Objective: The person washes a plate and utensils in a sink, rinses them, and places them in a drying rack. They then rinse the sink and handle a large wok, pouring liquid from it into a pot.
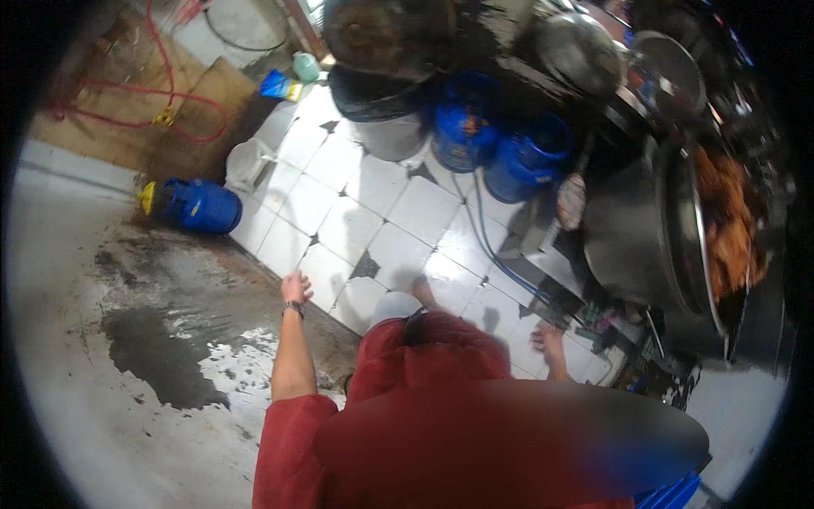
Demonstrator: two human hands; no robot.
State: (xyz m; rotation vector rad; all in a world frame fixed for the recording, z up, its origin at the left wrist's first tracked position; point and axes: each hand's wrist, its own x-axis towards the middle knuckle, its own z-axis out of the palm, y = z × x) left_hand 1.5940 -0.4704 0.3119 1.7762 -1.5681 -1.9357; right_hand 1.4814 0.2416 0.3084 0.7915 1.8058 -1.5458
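My left hand [296, 287], with a watch at the wrist, hangs over the edge where the white floor tiles [353, 229] meet the worn wall. It holds nothing and its fingers are loosely apart. On the other side of my body, my right hand [545, 338] is low over the tiles, near the end of the grey hoses [502, 257]; it is blurred, and its fingers are partly hard to make out. A large metal pot [626, 223] with orange-brown food [728, 223] in it stands to the right, above my right hand.
Blue gas cylinders [463, 137] stand on the tiles ahead, beside a grey bucket [391, 137]. Another blue cylinder [206, 205] is at the left, near a white plastic stool [248, 164]. A red hose [140, 95] lies over brown boards. Metal pans [579, 54] crowd the upper right.
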